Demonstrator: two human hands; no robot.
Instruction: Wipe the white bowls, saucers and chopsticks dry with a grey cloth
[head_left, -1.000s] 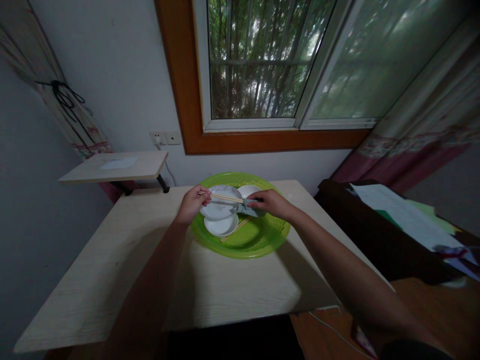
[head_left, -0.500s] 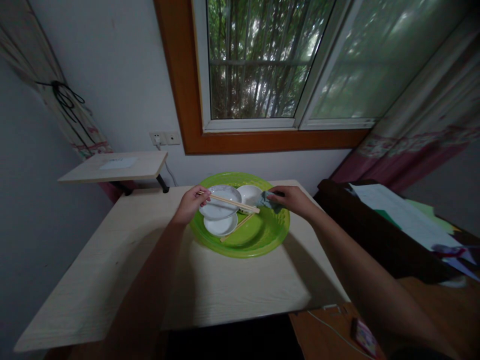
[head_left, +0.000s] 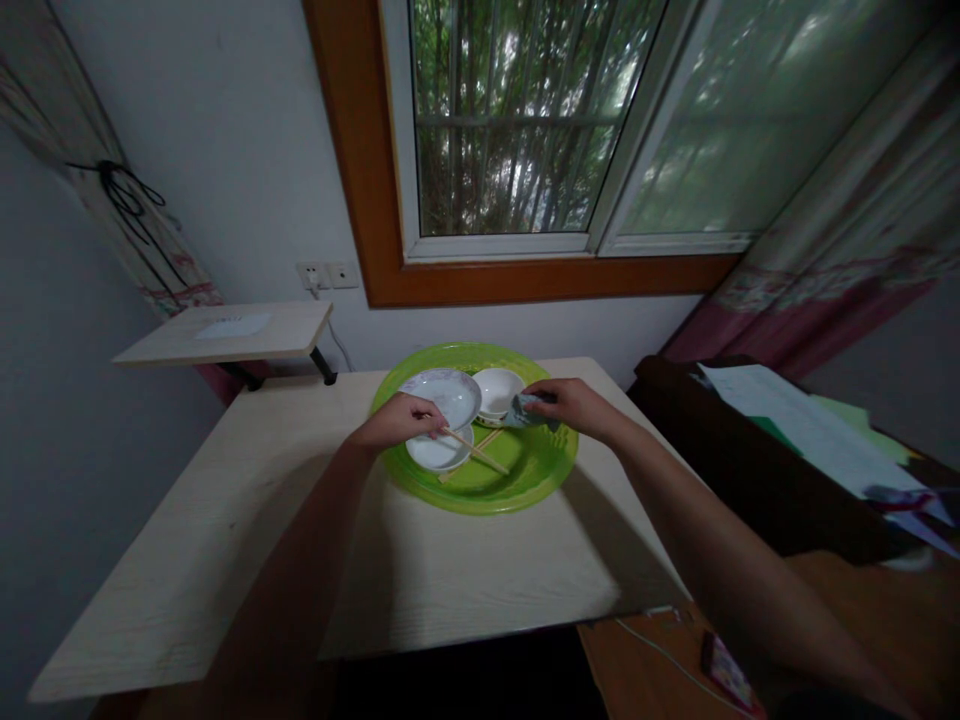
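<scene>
My left hand (head_left: 401, 419) is closed on the ends of pale wooden chopsticks (head_left: 480, 455), which slant down to the right over a green plastic basin (head_left: 525, 490). In my right hand (head_left: 566, 405) a grey-green cloth (head_left: 523, 410) is pinched, at the basin's right side. Inside the basin lie a large white plate (head_left: 454, 395), a small white dish (head_left: 431, 455) partly under the chopsticks, and a white bowl (head_left: 498, 388) beside the cloth. More chopsticks (head_left: 489, 438) lie on the basin floor, partly hidden by the held ones.
The basin stands on a pale wooden table (head_left: 450, 570). A small raised shelf (head_left: 277, 330) is at the back left, near wall sockets (head_left: 328, 275). Papers (head_left: 802, 420) lie on dark furniture at the right. A phone-like object (head_left: 726, 670) is at the lower right.
My left hand has moved slightly right and down, and the chopsticks now tip downward toward the basin floor. My right hand and the cloth have shifted a little left.
</scene>
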